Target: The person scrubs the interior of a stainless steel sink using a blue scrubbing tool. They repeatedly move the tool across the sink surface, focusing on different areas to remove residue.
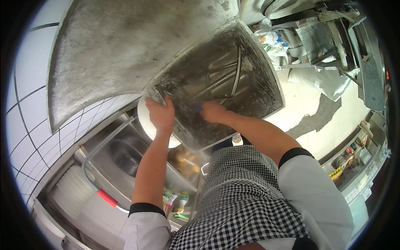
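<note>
Before me is an open metal dough mixer's bowl, its walls smeared with pale residue. Bent steel mixing bars cross its inside. My left hand grips the bowl's left rim, thumb over the edge. Inside the bowl, near its lower wall, my right hand is closed around a small blue thing, only partly visible; its kind cannot be told. The large metal lid stands raised at the upper left. A white round object, partly hidden, lies behind my left hand.
A steel sink basin and a curved metal tube with a red grip are at the left. Packets and a bottle rest on a lower shelf. White sacks and machinery stand at the right, above a dark patch on the tiled floor.
</note>
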### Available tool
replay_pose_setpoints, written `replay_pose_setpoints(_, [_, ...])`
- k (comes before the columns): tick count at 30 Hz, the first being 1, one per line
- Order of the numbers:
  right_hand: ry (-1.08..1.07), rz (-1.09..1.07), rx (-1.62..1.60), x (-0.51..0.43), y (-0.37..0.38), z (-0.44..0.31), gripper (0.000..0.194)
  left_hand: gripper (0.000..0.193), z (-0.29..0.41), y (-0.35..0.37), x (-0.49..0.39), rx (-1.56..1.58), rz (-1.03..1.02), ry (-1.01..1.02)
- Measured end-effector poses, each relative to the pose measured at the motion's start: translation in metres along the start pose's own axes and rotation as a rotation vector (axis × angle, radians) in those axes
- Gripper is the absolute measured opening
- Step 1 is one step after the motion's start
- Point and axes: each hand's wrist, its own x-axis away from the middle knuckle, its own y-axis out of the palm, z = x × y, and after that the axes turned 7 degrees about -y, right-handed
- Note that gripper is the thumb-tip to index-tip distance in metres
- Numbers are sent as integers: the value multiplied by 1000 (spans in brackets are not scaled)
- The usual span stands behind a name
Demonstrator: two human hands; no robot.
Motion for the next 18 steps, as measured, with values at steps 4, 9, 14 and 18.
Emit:
replay_pose_setpoints(4, [-1, -165, 118, 19, -7, 8, 18, 77, 0, -1, 1, 36, -60, -15])
replay_pose_setpoints(9, [-8, -286, 235, 24, -7, -20, 20, 78, 1, -2, 0, 19, -23, -10])
replay_pose_setpoints(14, [-59, -278, 188, 7, -7, -44, 21, 84, 0, -1, -1, 33, -65, -36])
replay_pose_setpoints(18, [-115, -391, 346, -8, -13, -46, 23, 84, 0, -2, -1, 51, -83, -54])
